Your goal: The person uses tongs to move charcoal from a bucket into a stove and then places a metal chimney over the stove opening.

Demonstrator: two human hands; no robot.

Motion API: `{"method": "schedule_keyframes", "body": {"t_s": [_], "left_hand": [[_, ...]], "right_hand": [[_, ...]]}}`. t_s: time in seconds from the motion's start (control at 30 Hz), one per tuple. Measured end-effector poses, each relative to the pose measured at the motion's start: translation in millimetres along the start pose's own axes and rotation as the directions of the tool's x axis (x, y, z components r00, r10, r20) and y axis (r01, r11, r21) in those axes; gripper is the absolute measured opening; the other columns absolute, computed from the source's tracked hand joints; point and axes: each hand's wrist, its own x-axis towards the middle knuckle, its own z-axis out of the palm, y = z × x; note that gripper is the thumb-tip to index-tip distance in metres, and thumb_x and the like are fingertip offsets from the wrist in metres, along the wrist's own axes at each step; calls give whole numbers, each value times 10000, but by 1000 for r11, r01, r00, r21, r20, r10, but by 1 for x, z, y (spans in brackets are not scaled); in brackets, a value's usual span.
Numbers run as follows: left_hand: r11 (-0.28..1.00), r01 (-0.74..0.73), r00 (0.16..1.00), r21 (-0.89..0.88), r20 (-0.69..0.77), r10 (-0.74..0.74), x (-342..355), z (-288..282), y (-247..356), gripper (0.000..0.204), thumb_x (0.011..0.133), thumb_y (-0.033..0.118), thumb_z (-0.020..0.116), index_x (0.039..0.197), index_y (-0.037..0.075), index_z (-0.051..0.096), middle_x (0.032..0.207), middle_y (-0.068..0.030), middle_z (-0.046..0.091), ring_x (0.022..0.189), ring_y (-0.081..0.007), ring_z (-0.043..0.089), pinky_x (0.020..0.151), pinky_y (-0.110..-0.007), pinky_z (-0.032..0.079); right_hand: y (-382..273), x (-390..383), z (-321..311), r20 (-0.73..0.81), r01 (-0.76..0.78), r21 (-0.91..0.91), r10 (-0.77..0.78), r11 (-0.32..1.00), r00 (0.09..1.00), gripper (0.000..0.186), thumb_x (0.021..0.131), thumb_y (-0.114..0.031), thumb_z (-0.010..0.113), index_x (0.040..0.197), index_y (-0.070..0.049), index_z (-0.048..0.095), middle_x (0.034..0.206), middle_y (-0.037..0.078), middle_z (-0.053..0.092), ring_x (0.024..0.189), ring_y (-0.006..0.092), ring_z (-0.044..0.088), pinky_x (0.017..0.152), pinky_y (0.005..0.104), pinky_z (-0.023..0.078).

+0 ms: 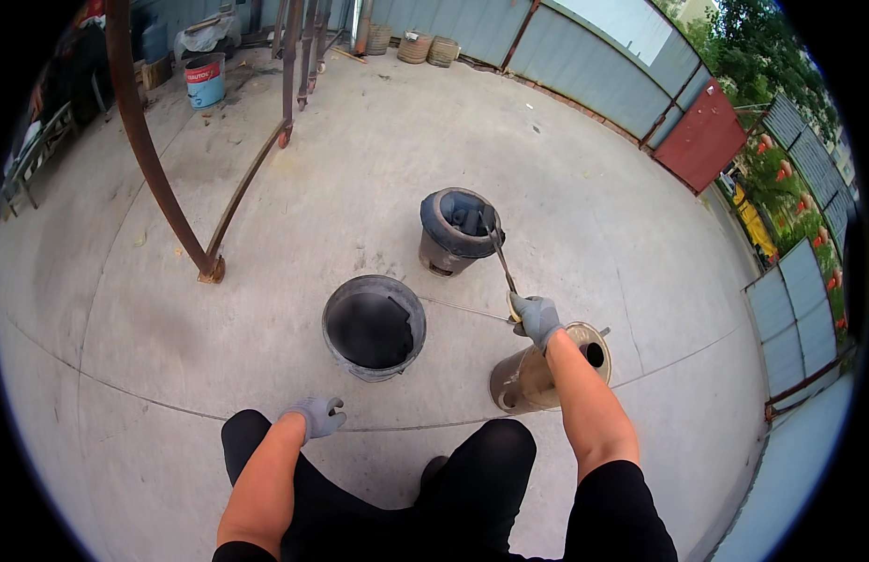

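My right hand [537, 318], in a grey glove, is closed round the handle of long metal tongs [506, 267]. Their far end reaches into the mouth of a small round stove [442, 257], where dark charcoal pieces [464, 214] lie. Whether the tips grip a piece is too small to tell. Nearer me stands a dark bucket [330, 348] with black contents. My left hand [315, 417], gloved alike, hovers by my left knee, fingers loosely bent and apart, holding nothing. Under my right forearm is a brownish metal cylinder [521, 382] with a round hole on top.
A thin rod [463, 307] lies between bucket and cylinder. A rusty metal frame [210, 267] stands on the concrete at the left. Behind it are a blue-and-red pail [206, 86] and several round pots [414, 49]. Metal fencing [584, 70] and a red panel [701, 139] border the yard.
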Motion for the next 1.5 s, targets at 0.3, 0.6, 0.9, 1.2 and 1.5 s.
{"method": "schedule_keyframes", "body": {"t_s": [0.3,0.6,0.9,1.2,1.5], "left_hand": [[998,-29,1000,55,6,29,1,-4,13,607,931,439,499,1454,132,496,1318,-138,650,1218,-349,600,1048,-427,460],[994,-37,999,103,43,32,24,3,12,613,936,469,490,1455,144,499,1367,-127,624,1243,-333,589,1055,-413,457],[993,-36,997,111,68,28,36,6,4,619,936,480,486,1456,144,493,1368,-124,625,1247,-347,583,1067,-420,446],[988,-54,998,143,33,50,19,-9,16,605,944,464,474,1461,150,479,1350,-136,633,1228,-357,592,1059,-427,451],[992,-98,994,80,52,94,40,4,3,596,939,442,500,1424,97,528,1353,-210,605,1250,-383,572,1060,-447,449]], "right_hand": [[21,-17,-18,-28,-49,-196,44,979,999,500,915,-458,700,953,39,668,837,101,652,681,171,619,611,309,553],[12,-9,-14,162,-22,-87,36,996,986,568,916,-515,665,918,53,674,818,120,665,649,171,613,617,331,550],[-10,-10,-2,82,13,-563,40,826,996,761,833,-636,586,1033,92,680,893,255,708,852,349,701,805,433,521],[-26,-94,-27,-138,65,-544,-166,836,976,778,824,-610,634,1138,101,659,985,284,701,958,348,698,870,405,515],[-87,-158,-20,389,420,-785,-165,457,906,584,803,-508,679,1112,-13,703,1018,225,718,937,376,695,843,424,534]]}}
